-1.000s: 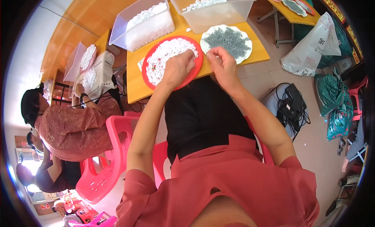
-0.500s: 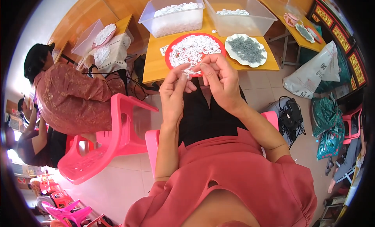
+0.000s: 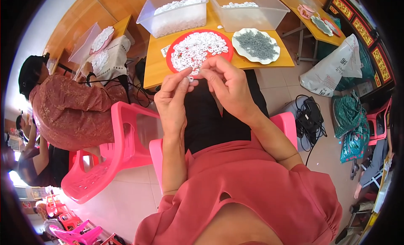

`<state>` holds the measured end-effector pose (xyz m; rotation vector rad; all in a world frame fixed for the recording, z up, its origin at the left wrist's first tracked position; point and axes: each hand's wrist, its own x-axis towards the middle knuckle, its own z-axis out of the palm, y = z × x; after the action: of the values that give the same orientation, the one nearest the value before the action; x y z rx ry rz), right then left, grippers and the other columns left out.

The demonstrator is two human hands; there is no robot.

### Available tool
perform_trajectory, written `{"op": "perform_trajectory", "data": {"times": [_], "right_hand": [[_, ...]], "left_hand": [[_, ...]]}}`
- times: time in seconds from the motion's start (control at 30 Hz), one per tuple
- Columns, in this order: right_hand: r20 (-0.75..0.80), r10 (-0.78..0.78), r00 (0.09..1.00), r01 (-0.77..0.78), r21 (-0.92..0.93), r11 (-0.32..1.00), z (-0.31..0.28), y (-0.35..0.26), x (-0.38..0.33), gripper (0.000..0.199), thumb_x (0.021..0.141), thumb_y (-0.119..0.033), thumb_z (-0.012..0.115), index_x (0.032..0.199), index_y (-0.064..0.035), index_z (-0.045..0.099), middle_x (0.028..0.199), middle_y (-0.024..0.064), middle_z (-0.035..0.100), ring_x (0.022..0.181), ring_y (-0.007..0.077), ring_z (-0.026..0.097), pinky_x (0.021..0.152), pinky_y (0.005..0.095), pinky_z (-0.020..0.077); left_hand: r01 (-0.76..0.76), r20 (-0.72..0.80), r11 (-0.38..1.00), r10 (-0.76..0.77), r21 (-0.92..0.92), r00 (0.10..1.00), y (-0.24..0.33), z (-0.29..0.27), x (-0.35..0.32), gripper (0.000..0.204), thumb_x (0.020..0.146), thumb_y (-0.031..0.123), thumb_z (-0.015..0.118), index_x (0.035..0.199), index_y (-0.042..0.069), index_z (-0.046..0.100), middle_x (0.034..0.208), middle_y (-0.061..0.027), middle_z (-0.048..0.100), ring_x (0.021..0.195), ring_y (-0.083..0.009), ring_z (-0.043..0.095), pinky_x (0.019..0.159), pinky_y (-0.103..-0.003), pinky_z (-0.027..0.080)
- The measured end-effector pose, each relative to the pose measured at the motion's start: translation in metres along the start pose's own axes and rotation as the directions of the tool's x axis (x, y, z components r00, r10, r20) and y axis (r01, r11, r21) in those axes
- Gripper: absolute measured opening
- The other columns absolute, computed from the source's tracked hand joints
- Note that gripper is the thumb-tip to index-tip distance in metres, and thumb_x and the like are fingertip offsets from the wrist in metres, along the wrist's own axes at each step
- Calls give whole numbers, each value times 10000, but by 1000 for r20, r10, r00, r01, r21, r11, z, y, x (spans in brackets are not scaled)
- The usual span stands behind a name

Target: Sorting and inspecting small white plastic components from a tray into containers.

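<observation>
My left hand [image 3: 172, 97] pinches a small white plastic piece with a hole [image 3: 190, 79] between thumb and fingertips, just off the table's near edge. Close beside it, the thumb and forefinger of my right hand [image 3: 229, 85] are pressed together; whatever they hold is too small to make out. Beyond my hands lies a round red plate [image 3: 169, 61] spread with many similar white pieces [image 3: 202, 45]. To its right, a white scalloped plate [image 3: 264, 61] carries a heap of small grey parts [image 3: 256, 43].
Two clear plastic bins [image 3: 145, 24] [image 3: 273, 21] with white pieces stand at the back of the wooden table [image 3: 153, 76]. A pink chair [image 3: 118, 156] and a seated person [image 3: 71, 112] are on my left. Black cables [image 3: 310, 118] and a white sack [image 3: 330, 70] lie right.
The table and plates appear shifted slightly left and up in the picture. My hands stay close together, with the white piece still in the left fingertips.
</observation>
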<state>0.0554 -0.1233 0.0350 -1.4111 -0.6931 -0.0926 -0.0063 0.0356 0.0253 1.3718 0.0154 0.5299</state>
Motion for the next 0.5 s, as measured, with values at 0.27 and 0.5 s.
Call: {"op": "perform_trajectory", "data": {"times": [0.27, 0.5], "right_hand": [[78, -65, 995, 72, -94, 993, 10, -4, -6, 81, 1031, -52, 612, 1083, 3, 642, 844, 55, 717, 640, 88, 596, 591, 255, 488], [34, -124, 992, 128, -217, 968, 10, 2, -4, 53, 1026, -57, 627, 1047, -7, 627, 813, 79, 694, 623, 141, 610, 584, 287, 486]], "left_hand": [[18, -9, 1000, -18, -23, 1000, 10, -2, -3, 261, 1008, -36, 634, 1248, -23, 734, 1070, -42, 619, 948, -102, 654, 834, -237, 544], [60, 44, 997, -59, -45, 997, 8, 3, -3, 380, 998, -41, 644, 1378, -26, 638, 1028, -32, 640, 887, -92, 651, 834, -224, 543]]}}
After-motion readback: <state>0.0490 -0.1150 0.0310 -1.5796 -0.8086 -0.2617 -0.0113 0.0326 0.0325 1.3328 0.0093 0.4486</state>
